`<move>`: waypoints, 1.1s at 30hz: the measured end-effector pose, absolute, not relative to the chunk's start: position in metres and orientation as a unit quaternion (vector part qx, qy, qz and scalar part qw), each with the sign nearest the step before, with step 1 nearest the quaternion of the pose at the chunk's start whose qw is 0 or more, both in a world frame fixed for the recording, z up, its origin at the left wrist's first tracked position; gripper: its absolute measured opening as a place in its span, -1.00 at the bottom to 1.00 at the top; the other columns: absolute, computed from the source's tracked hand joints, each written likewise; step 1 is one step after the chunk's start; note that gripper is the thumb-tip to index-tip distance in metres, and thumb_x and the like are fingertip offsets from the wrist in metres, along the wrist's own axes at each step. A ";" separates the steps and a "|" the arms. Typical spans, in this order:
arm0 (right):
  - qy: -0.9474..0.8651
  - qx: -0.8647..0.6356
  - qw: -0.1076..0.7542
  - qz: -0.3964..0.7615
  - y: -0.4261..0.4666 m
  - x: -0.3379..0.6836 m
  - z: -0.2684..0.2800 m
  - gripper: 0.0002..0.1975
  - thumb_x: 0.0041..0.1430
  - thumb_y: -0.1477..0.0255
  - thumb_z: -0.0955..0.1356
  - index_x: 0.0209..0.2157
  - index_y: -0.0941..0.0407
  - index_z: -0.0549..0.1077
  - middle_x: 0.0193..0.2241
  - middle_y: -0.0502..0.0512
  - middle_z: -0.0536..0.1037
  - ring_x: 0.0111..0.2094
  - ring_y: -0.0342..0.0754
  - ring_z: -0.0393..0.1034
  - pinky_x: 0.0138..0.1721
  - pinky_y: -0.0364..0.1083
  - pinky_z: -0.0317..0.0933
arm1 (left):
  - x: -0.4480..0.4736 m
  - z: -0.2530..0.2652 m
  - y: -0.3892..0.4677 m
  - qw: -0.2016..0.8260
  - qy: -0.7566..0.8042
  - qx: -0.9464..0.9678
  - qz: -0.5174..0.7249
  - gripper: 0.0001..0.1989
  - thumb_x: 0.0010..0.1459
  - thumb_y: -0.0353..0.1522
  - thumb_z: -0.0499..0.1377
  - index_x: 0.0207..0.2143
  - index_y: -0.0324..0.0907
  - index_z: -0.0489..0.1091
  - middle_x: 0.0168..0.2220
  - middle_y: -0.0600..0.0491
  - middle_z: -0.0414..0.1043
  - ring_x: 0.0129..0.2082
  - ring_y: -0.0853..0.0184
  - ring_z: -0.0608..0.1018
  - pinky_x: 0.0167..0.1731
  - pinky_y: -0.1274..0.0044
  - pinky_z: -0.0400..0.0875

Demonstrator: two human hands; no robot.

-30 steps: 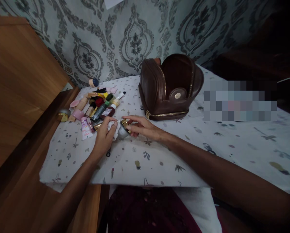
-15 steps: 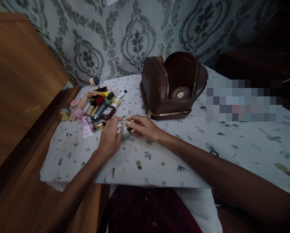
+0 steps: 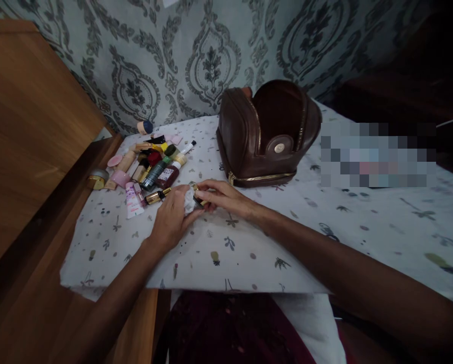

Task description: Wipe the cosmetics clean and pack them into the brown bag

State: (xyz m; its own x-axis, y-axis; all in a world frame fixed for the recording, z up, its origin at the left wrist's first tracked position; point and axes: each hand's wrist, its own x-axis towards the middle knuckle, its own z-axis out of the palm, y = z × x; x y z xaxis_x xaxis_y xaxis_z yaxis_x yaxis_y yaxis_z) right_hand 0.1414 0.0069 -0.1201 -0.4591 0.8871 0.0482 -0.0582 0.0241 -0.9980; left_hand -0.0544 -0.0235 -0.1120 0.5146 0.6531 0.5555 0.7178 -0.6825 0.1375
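Note:
My left hand [image 3: 170,216] is closed on a crumpled white tissue [image 3: 189,201] above the near part of the table. Facing it, my right hand [image 3: 226,196] grips a small gold-coloured item with a darker part [image 3: 193,187], mostly hidden by the fingers, so its kind is unclear. Tissue and item touch between the two hands. Just left of my left hand lies a small black-and-gold bottle [image 3: 155,196]. Beside that are a white-and-pink tube [image 3: 134,203] and a dark red bottle with a white cap [image 3: 167,175].
A brown leather bag [image 3: 241,134] stands at the back, its zipped top gaping. Several cosmetics, among them a dark green-capped bottle [image 3: 153,174] and a gold-rimmed jar [image 3: 97,179], lie heaped at left. A wooden panel [image 3: 29,126] rises on the left. A blurred patch covers the far right.
My left hand has shifted slightly, its thumb now reaching toward the right hand. More of the tissue shows against the gold-coloured item. The view has moved a little.

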 end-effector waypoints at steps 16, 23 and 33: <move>-0.631 -0.375 0.399 0.549 0.010 0.140 -0.126 -0.59 0.19 0.07 0.37 -0.10 0.09 0.37 -0.57 -0.08 0.45 -0.62 -0.17 0.36 -0.59 -0.19 0.25 | -0.058 -0.112 -0.029 0.047 -0.341 -0.901 -0.265 -0.37 0.25 -0.41 0.15 0.29 -0.25 -0.05 0.26 -0.36 0.11 0.35 -0.02 0.14 0.25 0.08 0.21; -0.651 -0.337 0.377 0.566 0.003 0.141 -0.119 -0.59 0.18 0.13 0.39 -0.05 0.08 0.37 -0.55 -0.12 0.34 -0.58 -0.20 0.31 -0.58 -0.21 0.18 | -0.065 -0.120 -0.016 -0.009 -0.417 -0.852 -0.316 -0.35 0.14 -0.42 0.25 0.23 -0.18 0.04 0.16 -0.22 0.26 0.21 0.06 0.36 0.17 0.17 0.32; -0.649 -0.314 0.424 0.549 0.000 0.142 -0.110 -0.60 0.06 0.22 0.46 -0.11 0.13 0.47 -0.51 -0.09 0.33 -0.48 -0.18 0.22 -0.42 -0.17 0.15 | -0.068 -0.105 -0.019 -0.289 -0.463 -0.736 -0.401 -0.36 -0.03 -0.23 0.37 0.07 -0.16 0.23 -0.04 -0.02 0.45 -0.08 0.19 0.53 -0.06 0.37 0.43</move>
State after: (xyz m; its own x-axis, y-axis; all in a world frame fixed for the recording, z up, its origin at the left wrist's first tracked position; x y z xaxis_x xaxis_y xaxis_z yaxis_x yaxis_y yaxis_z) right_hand 0.1417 0.0002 -0.1101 -0.4431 0.8725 0.2059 -0.0583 0.2011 -0.9778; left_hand -0.0679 -0.0188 -0.1048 0.2489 0.9133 0.3223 0.4502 -0.4038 0.7964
